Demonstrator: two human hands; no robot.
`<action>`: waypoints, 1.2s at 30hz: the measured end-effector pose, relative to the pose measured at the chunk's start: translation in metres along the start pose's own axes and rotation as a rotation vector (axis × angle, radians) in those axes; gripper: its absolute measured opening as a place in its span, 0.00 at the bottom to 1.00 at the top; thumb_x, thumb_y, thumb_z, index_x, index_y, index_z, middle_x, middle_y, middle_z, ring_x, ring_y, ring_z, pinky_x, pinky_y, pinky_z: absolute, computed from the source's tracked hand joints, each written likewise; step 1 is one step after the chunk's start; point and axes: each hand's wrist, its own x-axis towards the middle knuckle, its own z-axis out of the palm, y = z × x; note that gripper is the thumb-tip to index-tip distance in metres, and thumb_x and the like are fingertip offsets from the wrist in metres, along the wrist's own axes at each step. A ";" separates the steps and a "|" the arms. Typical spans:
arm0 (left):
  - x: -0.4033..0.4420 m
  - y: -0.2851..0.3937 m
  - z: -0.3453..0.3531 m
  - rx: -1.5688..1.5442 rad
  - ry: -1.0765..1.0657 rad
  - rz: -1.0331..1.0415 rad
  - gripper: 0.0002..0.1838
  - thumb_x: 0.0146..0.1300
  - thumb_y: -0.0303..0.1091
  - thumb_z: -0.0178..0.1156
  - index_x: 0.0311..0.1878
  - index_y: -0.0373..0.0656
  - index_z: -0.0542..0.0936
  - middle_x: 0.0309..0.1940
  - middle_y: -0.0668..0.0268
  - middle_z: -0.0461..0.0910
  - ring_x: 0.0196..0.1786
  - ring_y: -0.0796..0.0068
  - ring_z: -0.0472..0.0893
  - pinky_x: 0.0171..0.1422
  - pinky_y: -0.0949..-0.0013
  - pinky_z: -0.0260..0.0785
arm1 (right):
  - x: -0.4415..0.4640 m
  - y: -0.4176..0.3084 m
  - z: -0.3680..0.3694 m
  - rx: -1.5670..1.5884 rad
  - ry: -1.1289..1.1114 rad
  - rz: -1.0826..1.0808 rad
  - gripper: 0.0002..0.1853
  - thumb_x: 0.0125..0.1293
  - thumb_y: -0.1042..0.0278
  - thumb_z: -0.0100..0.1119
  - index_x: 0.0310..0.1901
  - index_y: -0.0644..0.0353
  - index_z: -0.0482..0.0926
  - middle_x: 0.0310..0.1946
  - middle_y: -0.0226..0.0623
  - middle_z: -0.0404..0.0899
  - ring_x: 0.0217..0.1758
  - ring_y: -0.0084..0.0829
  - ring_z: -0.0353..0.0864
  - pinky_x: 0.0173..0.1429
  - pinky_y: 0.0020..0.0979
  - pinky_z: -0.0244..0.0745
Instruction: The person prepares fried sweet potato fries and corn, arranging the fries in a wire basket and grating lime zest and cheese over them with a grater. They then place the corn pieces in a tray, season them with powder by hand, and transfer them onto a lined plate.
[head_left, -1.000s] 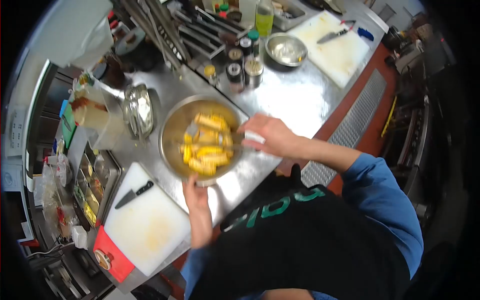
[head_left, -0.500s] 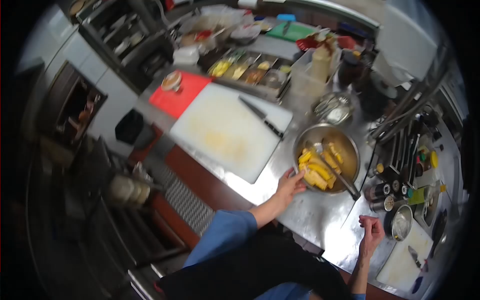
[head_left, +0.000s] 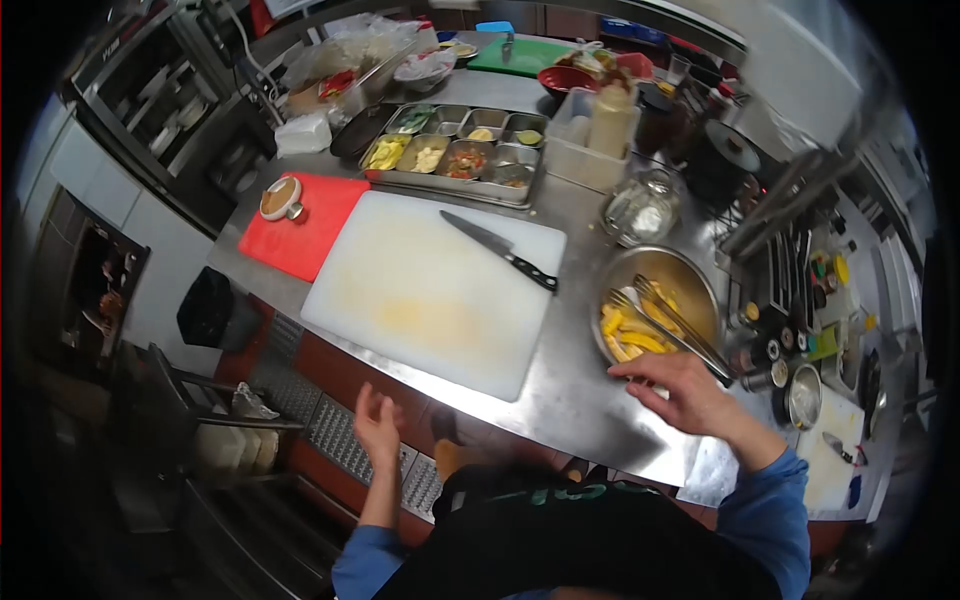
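My left hand (head_left: 379, 420) hangs in front of the counter's edge, its fingers apart and nothing in it. Beside the near rim of a steel bowl (head_left: 703, 270), my right hand (head_left: 680, 388) is held with its fingers bent and spread, holding nothing. Yellow strips (head_left: 632, 333) lie in the bowl, and metal tongs (head_left: 680, 325) rest across them, their handle end over the rim near my right hand. A white cutting board (head_left: 400, 265) is left of the bowl, with a black-handled knife (head_left: 500, 249) on it.
Behind the board stands a tray of food compartments (head_left: 455, 180). A red mat (head_left: 275, 250) bears a small round dish. A clear bin (head_left: 590, 165) holds a bottle. Spice jars (head_left: 765, 355), a small metal bowl (head_left: 803, 397) and another board with a knife are at the right.
The view has turned toward the white board. My left hand has left the bowl and moved over the floor side. My right hand let go of the tongs, which now lie in the bowl.
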 end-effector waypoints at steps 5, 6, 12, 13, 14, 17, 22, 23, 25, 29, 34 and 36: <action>0.153 0.030 -0.017 0.245 0.136 0.554 0.19 0.60 0.26 0.57 0.55 0.35 0.72 0.45 0.56 0.77 0.39 0.68 0.79 0.44 0.68 0.72 | 0.207 -0.042 0.036 -0.259 0.013 -0.236 0.08 0.54 0.68 0.64 0.35 0.59 0.79 0.30 0.37 0.79 0.35 0.37 0.78 0.37 0.34 0.73; 0.174 0.031 -0.015 0.184 0.108 0.561 0.18 0.59 0.26 0.58 0.54 0.35 0.73 0.44 0.57 0.78 0.39 0.67 0.79 0.46 0.68 0.71 | 0.261 -0.046 0.053 -0.331 0.004 -0.240 0.09 0.53 0.67 0.64 0.34 0.59 0.79 0.31 0.37 0.79 0.36 0.38 0.78 0.38 0.35 0.72; 0.217 0.048 -0.089 0.360 0.179 0.435 0.12 0.57 0.24 0.60 0.46 0.36 0.78 0.37 0.58 0.80 0.37 0.68 0.81 0.41 0.71 0.72 | 0.649 0.059 0.179 -0.816 0.238 -0.350 0.16 0.53 0.62 0.62 0.43 0.59 0.78 0.44 0.41 0.77 0.50 0.43 0.73 0.54 0.40 0.70; 0.227 0.045 -0.110 0.382 0.246 0.417 0.12 0.57 0.24 0.60 0.46 0.36 0.78 0.37 0.58 0.80 0.37 0.68 0.81 0.41 0.71 0.72 | 0.690 0.071 0.195 -0.874 0.116 -0.113 0.20 0.53 0.60 0.61 0.46 0.61 0.75 0.47 0.42 0.74 0.55 0.43 0.69 0.55 0.42 0.69; 0.227 0.043 -0.128 0.369 0.317 0.321 0.12 0.57 0.24 0.60 0.45 0.36 0.78 0.37 0.58 0.80 0.38 0.70 0.81 0.42 0.72 0.72 | 0.713 0.071 0.204 -0.924 0.056 0.057 0.19 0.56 0.58 0.60 0.46 0.60 0.75 0.49 0.41 0.73 0.58 0.42 0.67 0.58 0.43 0.67; 0.233 0.035 -0.171 0.351 0.486 0.145 0.12 0.57 0.24 0.59 0.45 0.36 0.78 0.36 0.59 0.81 0.38 0.72 0.81 0.42 0.72 0.72 | 0.766 0.119 0.235 -0.997 -0.029 0.208 0.16 0.57 0.62 0.57 0.46 0.59 0.75 0.52 0.42 0.73 0.63 0.41 0.64 0.60 0.46 0.64; 0.264 0.031 -0.172 0.260 0.372 0.060 0.12 0.59 0.26 0.58 0.47 0.40 0.78 0.36 0.58 0.81 0.36 0.71 0.81 0.39 0.71 0.73 | 0.791 0.131 0.237 -1.005 -0.195 0.355 0.12 0.56 0.69 0.53 0.44 0.57 0.76 0.49 0.40 0.76 0.60 0.39 0.69 0.59 0.45 0.64; 0.272 0.048 -0.167 0.342 0.312 0.081 0.13 0.58 0.26 0.59 0.47 0.40 0.78 0.36 0.59 0.81 0.36 0.73 0.81 0.41 0.73 0.72 | 0.794 0.134 0.237 -1.051 -0.145 0.199 0.10 0.56 0.69 0.52 0.41 0.57 0.77 0.44 0.40 0.78 0.54 0.41 0.73 0.55 0.46 0.66; 0.279 0.067 -0.158 0.309 0.283 0.078 0.13 0.58 0.25 0.59 0.47 0.39 0.77 0.37 0.59 0.81 0.36 0.74 0.80 0.42 0.73 0.72 | 0.785 0.134 0.238 -1.003 0.148 -0.218 0.10 0.53 0.73 0.49 0.37 0.57 0.77 0.38 0.42 0.79 0.46 0.44 0.78 0.50 0.46 0.69; 0.291 0.063 -0.148 0.078 0.155 0.117 0.12 0.58 0.22 0.59 0.47 0.34 0.77 0.37 0.61 0.81 0.39 0.77 0.79 0.45 0.73 0.71 | 0.803 0.121 0.217 -0.887 0.123 -0.115 0.15 0.55 0.69 0.52 0.45 0.50 0.78 0.35 0.42 0.79 0.43 0.44 0.78 0.42 0.44 0.73; 0.285 0.119 -0.115 -0.229 -0.388 -0.014 0.20 0.62 0.32 0.57 0.54 0.30 0.70 0.43 0.55 0.77 0.46 0.67 0.77 0.54 0.65 0.69 | 0.663 -0.042 0.141 -0.488 0.243 -0.436 0.12 0.52 0.63 0.60 0.38 0.56 0.77 0.33 0.40 0.78 0.39 0.44 0.76 0.39 0.41 0.72; 0.270 0.137 -0.097 -0.386 -0.592 -0.089 0.27 0.63 0.40 0.58 0.58 0.29 0.66 0.49 0.53 0.74 0.51 0.63 0.76 0.59 0.61 0.67 | 0.557 -0.096 0.145 -0.494 0.261 -0.664 0.09 0.47 0.66 0.57 0.31 0.58 0.75 0.29 0.37 0.76 0.34 0.42 0.75 0.36 0.39 0.72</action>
